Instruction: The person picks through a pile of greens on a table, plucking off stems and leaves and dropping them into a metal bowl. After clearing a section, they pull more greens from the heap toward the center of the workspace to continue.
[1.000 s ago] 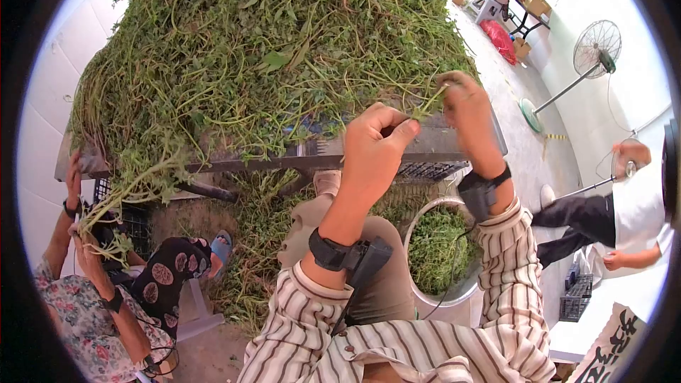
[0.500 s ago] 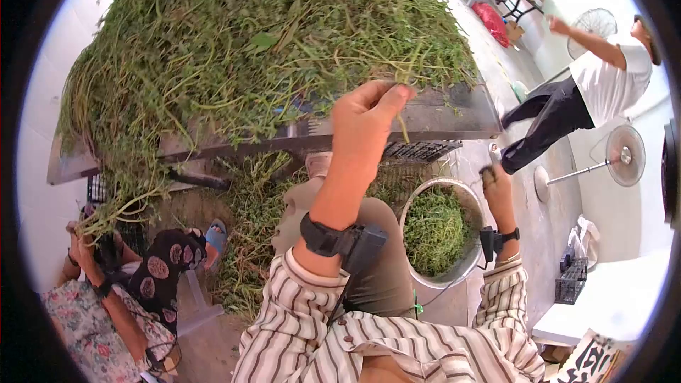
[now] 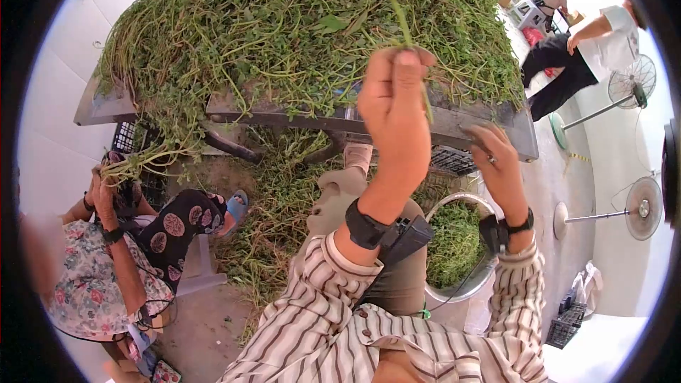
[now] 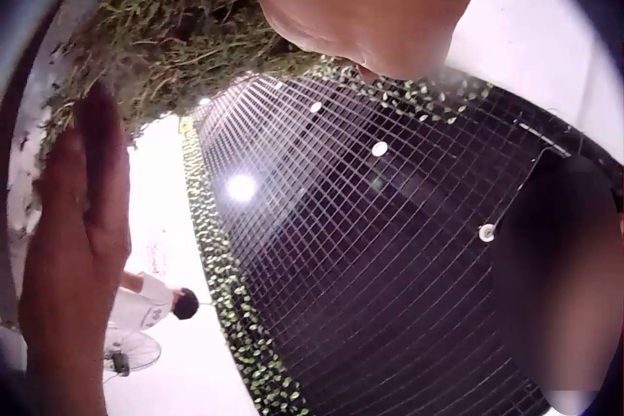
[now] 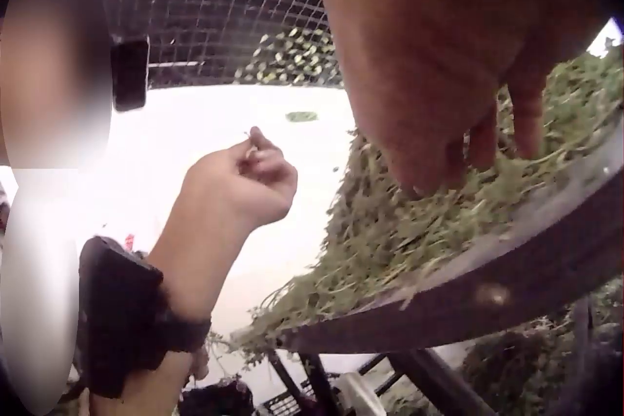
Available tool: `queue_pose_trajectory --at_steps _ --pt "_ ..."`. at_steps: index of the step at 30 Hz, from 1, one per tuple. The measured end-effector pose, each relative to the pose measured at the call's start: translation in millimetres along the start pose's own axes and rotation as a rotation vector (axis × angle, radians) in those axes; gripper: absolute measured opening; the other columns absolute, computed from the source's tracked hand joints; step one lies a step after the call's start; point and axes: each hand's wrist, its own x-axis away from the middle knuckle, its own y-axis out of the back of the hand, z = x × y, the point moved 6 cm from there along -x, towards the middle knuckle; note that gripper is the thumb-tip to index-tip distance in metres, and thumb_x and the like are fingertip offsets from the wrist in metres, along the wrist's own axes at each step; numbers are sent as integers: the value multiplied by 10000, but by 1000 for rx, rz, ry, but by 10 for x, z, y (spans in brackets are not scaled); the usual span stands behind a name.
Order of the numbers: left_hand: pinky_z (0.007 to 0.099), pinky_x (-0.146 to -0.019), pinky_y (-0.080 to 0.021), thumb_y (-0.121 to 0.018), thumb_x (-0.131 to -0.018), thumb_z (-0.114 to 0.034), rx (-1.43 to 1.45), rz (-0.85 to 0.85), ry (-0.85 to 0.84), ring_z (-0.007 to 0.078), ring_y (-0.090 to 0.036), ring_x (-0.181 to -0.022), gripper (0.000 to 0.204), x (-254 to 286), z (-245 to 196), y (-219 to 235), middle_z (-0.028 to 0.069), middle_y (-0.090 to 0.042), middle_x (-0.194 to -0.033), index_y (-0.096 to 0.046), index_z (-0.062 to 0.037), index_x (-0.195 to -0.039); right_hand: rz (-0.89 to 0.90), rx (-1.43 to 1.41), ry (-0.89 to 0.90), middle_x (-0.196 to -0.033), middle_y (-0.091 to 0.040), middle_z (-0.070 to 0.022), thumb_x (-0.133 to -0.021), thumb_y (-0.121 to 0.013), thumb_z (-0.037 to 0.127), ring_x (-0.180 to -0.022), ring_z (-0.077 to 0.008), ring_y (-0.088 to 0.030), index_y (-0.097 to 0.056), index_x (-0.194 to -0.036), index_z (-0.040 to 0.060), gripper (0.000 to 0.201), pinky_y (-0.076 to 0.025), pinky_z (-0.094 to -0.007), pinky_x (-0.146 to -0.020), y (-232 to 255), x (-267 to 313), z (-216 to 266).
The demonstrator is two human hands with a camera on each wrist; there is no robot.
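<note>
My left hand (image 3: 397, 113) pinches a green plant stem (image 3: 396, 10) between thumb and fingers, above the front of the table (image 3: 284, 119). The stem points up and away, and its lower end shows below the fingers. Behind it rises a big heap of leafy green stems (image 3: 305, 35). To the right, my right hand (image 3: 500, 170) hovers by the table's front edge with loosely bent fingers and nothing in them. Below that hand stands a round metal tub (image 3: 484, 274) with picked greens (image 3: 454, 237) inside. In the right wrist view, the right hand's fingers overlap the heap.
At the left sits another person (image 3: 106, 269) holding a bunch of stems (image 3: 135, 163). Loose stems (image 3: 277, 206) cover the floor under the table. A person in a white shirt (image 3: 617, 42), two fans (image 3: 642, 206) and a black crate (image 3: 565, 325) are at the right.
My right hand left the stem near my left hand, dropped beside the tub, then rose back toward the table edge. My left hand keeps the stem. The white-shirted person has moved farther back.
</note>
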Motion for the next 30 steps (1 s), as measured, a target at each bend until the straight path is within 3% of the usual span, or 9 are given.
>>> queue_pose_trajectory --at_steps 2,6,10,16,19,21,23,26,30 --pt "188 -404 -284 -514 -918 -247 38 -99 -144 44 -386 -469 202 -50 -253 101 16 -564 -765 -551 -60 -852 73 53 269 -1120 -533 -140 -755 -564 35 -1032 -329 -471 -558 -1123 70 370 -392 -381 -880 -179 -335 381" --pt "194 -417 -274 -480 -923 -220 49 -171 -424 62 -372 -449 208 -165 -770 364 22 -515 -694 -521 -34 -840 139 88 680 -1238 -466 -104 -733 -614 98 -1126 -309 -428 -538 -1183 148 459 -372 -392 -950 -640 -820 899" --pt "204 -435 -273 -473 -919 -250 30 -171 -462 66 -382 -470 237 -198 -890 456 9 -484 -667 -528 -30 -848 127 85 895 -1234 -476 -36 -767 -596 210 -1186 -274 -400 -549 -1136 173 374 -367 -425 -940 -1124 -1059 1305" --pt "203 -442 -268 -467 -920 -267 -9 -201 -423 58 -396 -502 255 -218 -847 547 -3 -462 -665 -534 -26 -870 140 242 853 -1221 -483 -14 -778 -595 259 -1225 -267 -377 -560 -1107 196 336 -366 -448 -923 -1607 -1313 1142" --pt "199 -423 -269 -470 -921 -242 30 -194 -417 62 -400 -479 231 -246 -800 543 10 -491 -673 -537 -25 -878 100 484 822 -1192 -503 -21 -802 -557 289 -1226 -256 -390 -478 -1221 198 436 -387 -440 -932 -1405 -1412 681" --pt "197 -412 -266 -473 -920 -227 65 -191 -379 66 -399 -463 218 -246 -736 529 17 -506 -678 -539 -24 -877 285 457 554 -1324 -429 -29 -862 -506 270 -1275 -276 -336 -440 -1282 147 443 -315 -395 -1023 -1205 -1449 334" --pt "193 -388 -251 -480 -917 -198 124 -172 -315 66 -394 -425 191 -263 -595 510 24 -534 -685 -547 -25 -870 195 600 642 -1279 -475 -22 -828 -539 268 -1253 -260 -365 -435 -1276 169 470 -367 -421 -972 -1158 -1435 -74" --pt "192 -392 -252 -485 -918 -208 161 -168 -189 59 -396 -434 198 -255 -420 450 13 -531 -685 -556 -29 -869 274 556 416 -1296 -473 -34 -828 -531 225 -1269 -266 -347 -417 -1300 164 489 -354 -413 -990 -868 -1404 -295" --pt "221 -454 -267 -475 -915 -238 188 -140 -22 58 -376 -502 192 -244 -186 427 -9 -489 -701 -546 -62 -889 269 629 417 -1287 -483 -46 -811 -529 154 -1267 -272 -349 -422 -1301 160 501 -351 -411 -994 -698 -1366 -483"
